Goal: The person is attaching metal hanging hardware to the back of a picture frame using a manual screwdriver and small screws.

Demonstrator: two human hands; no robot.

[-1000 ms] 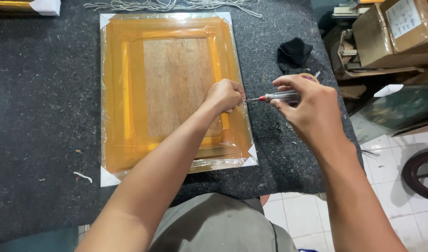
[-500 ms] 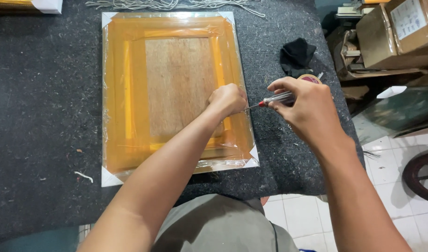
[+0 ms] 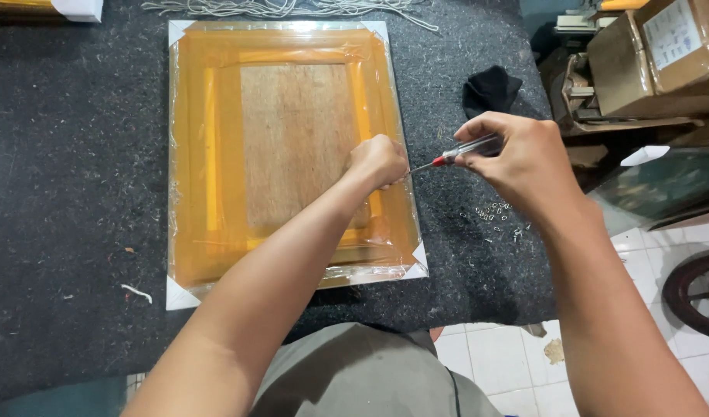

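Observation:
A picture frame [image 3: 215, 154] wrapped in orange film lies face down on the dark felt table [image 3: 68, 201], its brown backing board [image 3: 296, 139] showing. My left hand [image 3: 377, 161] is closed in a fist on the frame's right rail. My right hand [image 3: 516, 154] holds a small screwdriver [image 3: 459, 152] with a clear handle and red collar; its tip points at the frame's right edge, next to my left fist. White cardboard corners [image 3: 416, 262] cap the frame.
Several small metal hooks [image 3: 493, 212] lie scattered on the felt below my right hand. A black cloth [image 3: 489, 89] sits to the right, coiled string [image 3: 292, 8] at the far edge. Cardboard boxes [image 3: 656, 54] stand off the table's right side, tiled floor [image 3: 486, 363] below.
Both hands have stayed at the frame's right edge; the screwdriver has tilted slightly, its tip still beside my left fist. The frame has not moved.

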